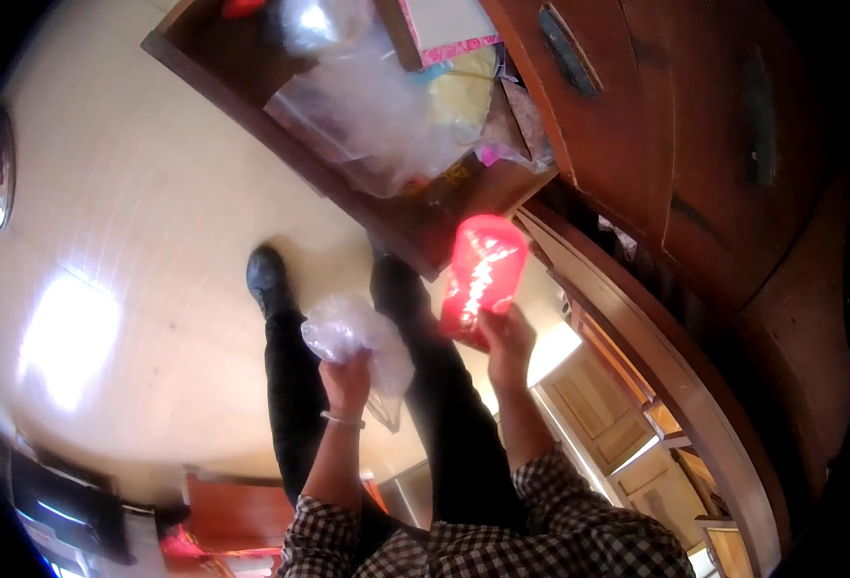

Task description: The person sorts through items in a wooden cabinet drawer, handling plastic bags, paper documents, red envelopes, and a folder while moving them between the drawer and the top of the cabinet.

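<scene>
My left hand (348, 383) is closed around a clear plastic bag (353, 328), which bunches up above the fingers and hangs down beside the wrist. In my right hand (508, 342) is a shiny red packet (488, 260), gripped by its lower end and held upright; glare washes out part of its surface. Just beyond both hands, a wooden drawer (300, 159) stands pulled out. Crumpled clear plastic bags (377, 116) fill much of it, with a yellowish packet (464, 91) among them.
The dark wood cabinet (656, 96) with recessed handles rises at the right. A curved wooden edge (676, 385) runs down my right side. My legs stand on the pale tiled floor (146, 212). A red-brown wooden piece of furniture (237, 511) sits at the lower left.
</scene>
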Demonstrator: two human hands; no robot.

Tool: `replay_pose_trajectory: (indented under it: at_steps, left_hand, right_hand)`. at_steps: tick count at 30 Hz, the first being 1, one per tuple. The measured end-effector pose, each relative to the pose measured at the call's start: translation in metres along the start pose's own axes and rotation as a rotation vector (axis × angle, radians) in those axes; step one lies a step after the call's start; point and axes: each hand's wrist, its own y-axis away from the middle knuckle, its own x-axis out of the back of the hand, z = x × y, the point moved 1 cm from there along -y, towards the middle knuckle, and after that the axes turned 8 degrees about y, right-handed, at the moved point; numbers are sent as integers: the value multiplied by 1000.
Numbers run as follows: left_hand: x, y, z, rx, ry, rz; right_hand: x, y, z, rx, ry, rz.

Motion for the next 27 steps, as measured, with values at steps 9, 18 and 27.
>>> replay_pose_trajectory:
  at_steps: [9,18,27]
  left_hand:
    - [13,1,-18,21,12,-46]
    - [27,-7,-40,-134,-311,53]
    - [53,-12,-63,-182,-206,119]
  right_hand:
    - [-45,2,67,187,228,-323]
    - [-49,-22,-19,410,86,-205]
    - [-108,-141,-171,200,-633,-294]
